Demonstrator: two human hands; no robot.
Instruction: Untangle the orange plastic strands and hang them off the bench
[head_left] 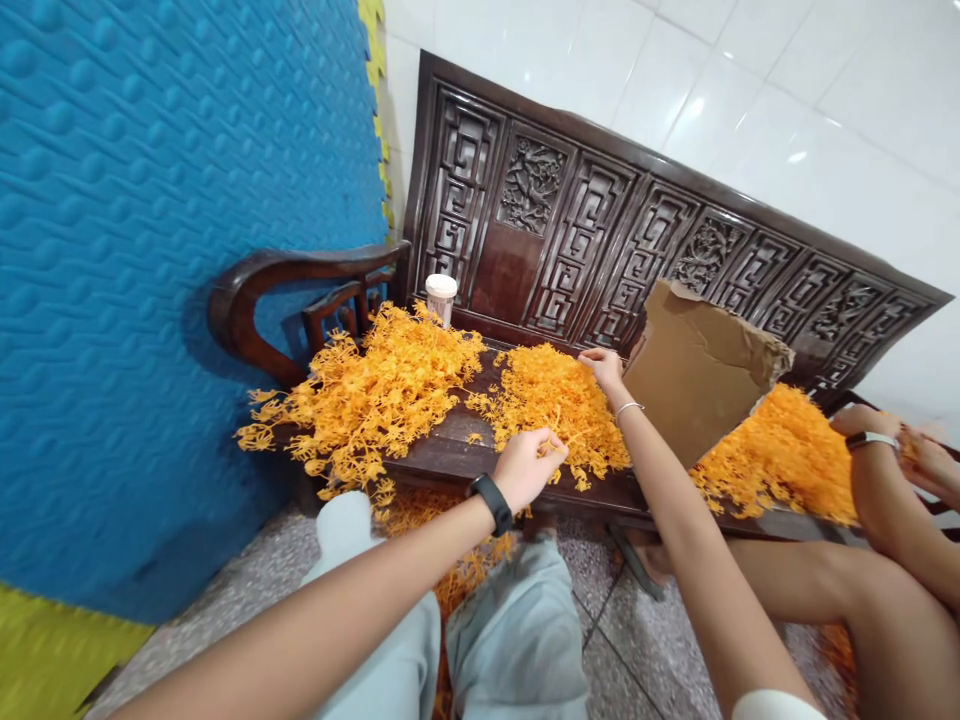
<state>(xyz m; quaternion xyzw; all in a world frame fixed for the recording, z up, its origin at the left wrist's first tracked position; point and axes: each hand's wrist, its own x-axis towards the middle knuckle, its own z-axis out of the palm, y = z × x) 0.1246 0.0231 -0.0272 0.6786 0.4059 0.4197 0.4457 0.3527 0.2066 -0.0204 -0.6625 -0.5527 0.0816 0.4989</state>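
Heaps of small orange plastic sprigs lie on a dark wooden bench seat (450,452). My left hand (525,466), with a black watch on the wrist, pinches an orange sprig (559,441) at the near edge of the middle heap (555,395). My right hand (604,368), with a thin silver bracelet, rests on the far side of that heap beside a torn cardboard sheet (694,375). Its fingers curl down into the sprigs, and whether they grip any is hidden. A larger heap (375,385) lies to the left.
Another person sits at the right, a wrist with a watch (870,440) near a third orange heap (780,450). A white-lidded jar (441,297) stands by the carved backrest (570,240). A blue foam mat (150,250) covers the left wall. More sprigs lie on the floor between my knees.
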